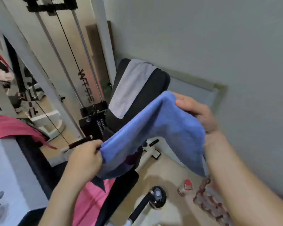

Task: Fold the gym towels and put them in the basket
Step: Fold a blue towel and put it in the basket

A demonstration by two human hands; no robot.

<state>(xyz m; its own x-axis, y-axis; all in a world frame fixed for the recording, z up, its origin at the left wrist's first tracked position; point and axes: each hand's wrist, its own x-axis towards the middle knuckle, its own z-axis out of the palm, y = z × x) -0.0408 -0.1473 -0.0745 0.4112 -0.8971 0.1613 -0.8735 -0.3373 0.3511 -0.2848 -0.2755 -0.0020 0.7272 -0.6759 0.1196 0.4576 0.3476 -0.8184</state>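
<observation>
A blue towel (pixel 162 128) hangs in the air between my hands, sagging in the middle. My left hand (pixel 85 157) grips its lower left corner, fingers curled round the cloth. My right hand (pixel 196 111) pinches the upper right edge, and the towel drapes down over my right wrist. A grey towel (pixel 131 87) lies draped over the backrest of a black bench seat (pixel 157 82) behind. A pink towel (pixel 11 126) lies over equipment at the left, and another pink cloth (pixel 90 198) shows below my left arm. A woven basket (pixel 209 201) sits on the floor under my right forearm, partly hidden.
A cable weight machine (pixel 88 101) with a black handle (pixel 80 141) stands behind at left. A grey wall (pixel 219 46) runs along the right. A small red-capped bottle (pixel 187 185) and a black padded roller (pixel 157 196) sit on the beige floor.
</observation>
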